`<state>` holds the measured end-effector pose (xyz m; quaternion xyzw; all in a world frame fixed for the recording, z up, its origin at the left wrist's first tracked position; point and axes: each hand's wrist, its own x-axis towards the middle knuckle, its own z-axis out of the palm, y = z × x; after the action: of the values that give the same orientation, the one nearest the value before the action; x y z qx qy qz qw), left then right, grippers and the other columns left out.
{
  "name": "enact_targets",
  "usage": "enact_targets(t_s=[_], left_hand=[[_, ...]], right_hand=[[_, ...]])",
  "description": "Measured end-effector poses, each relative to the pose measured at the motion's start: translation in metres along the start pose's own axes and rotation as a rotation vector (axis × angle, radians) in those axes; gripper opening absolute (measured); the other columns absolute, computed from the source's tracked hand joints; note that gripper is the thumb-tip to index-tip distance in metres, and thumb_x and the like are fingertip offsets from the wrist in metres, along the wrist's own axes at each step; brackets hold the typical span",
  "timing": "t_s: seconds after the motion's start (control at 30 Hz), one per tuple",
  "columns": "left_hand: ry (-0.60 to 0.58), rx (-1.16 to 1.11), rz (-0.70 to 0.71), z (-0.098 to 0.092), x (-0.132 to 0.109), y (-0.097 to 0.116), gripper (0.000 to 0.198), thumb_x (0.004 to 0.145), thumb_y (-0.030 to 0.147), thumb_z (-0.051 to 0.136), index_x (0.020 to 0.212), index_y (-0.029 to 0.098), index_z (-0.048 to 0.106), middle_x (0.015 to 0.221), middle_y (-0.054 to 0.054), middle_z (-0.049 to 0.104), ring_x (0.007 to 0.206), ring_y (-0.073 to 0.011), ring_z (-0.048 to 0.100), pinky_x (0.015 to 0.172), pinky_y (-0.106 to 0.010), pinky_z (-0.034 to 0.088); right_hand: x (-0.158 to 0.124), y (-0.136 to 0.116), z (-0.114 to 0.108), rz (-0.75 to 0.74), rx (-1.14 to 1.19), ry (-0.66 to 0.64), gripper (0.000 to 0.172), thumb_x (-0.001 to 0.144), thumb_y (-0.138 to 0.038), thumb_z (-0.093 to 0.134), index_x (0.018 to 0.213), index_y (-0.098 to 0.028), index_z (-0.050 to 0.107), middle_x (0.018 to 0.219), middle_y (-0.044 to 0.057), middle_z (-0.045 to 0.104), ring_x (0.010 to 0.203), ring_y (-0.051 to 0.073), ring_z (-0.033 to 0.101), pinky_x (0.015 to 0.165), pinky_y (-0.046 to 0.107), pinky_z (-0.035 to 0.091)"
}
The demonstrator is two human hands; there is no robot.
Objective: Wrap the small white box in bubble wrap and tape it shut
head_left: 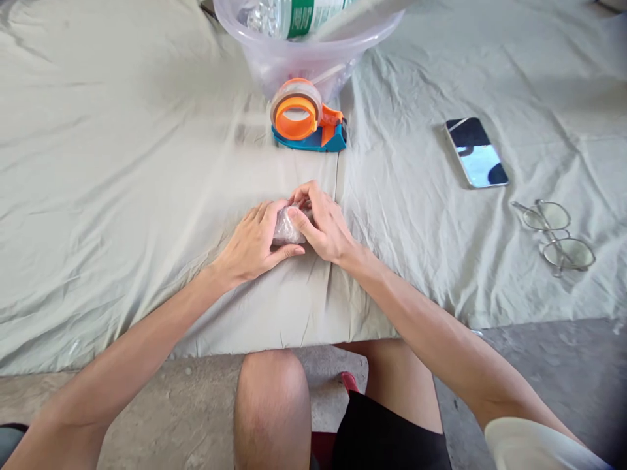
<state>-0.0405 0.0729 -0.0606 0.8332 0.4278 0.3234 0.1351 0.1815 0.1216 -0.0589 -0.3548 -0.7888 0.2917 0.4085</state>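
Note:
Near the front of the cloth-covered table, a small bundle in clear, shiny plastic wrap (287, 228) lies between my two hands. My left hand (252, 241) is closed around its left side, thumb along the near edge. On the right side, my right hand (323, 225) grips it with the thumb pressed on top and the fingers curled over the far side. What the wrap contains cannot be made out. Beyond my hands stands an orange and blue tape dispenser (308, 117) with a roll of tape on it.
A translucent plastic basin (304, 55) at the back holds a bottle with a green label (301, 16). To the right lie a phone (477, 153) and wire-framed glasses (556, 235). The wrinkled pale cloth (122, 163) covers the table to its front edge, above my knees.

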Motion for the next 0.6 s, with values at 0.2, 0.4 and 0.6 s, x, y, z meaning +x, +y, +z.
enact_targets(t_s=[0.2,0.4,0.6], left_hand=[[0.034,-0.052,-0.062,0.005,0.003,0.001,0.068,0.097,0.037,0.097,0.148,0.025,0.054,0.140,-0.012,0.077,0.124,-0.0337,0.080,0.107,-0.049,0.066],[-0.009,-0.147,-0.100,0.004,0.004,0.002,0.057,0.102,0.036,0.092,0.142,0.031,0.051,0.129,-0.004,0.079,0.113,-0.0275,0.084,0.088,-0.040,0.071],[0.107,-0.022,0.090,0.004,0.005,-0.002,0.046,0.120,0.059,0.069,0.153,0.033,0.050,0.131,-0.008,0.080,0.113,-0.0318,0.086,0.086,-0.048,0.076]], right_hand=[[-0.002,-0.006,0.001,-0.011,0.032,-0.152,0.058,0.126,-0.068,0.032,0.157,-0.026,0.058,0.160,0.016,0.072,0.146,0.032,0.068,0.130,0.061,0.050],[0.000,-0.013,-0.005,0.102,0.072,-0.369,0.094,0.121,-0.078,0.014,0.193,-0.017,0.020,0.202,0.014,0.024,0.191,0.027,0.015,0.157,0.059,0.001],[0.000,-0.016,-0.009,0.058,0.089,-0.346,0.111,0.113,-0.095,0.019,0.195,-0.020,0.014,0.195,0.015,0.041,0.187,0.031,0.030,0.157,0.062,0.003]])
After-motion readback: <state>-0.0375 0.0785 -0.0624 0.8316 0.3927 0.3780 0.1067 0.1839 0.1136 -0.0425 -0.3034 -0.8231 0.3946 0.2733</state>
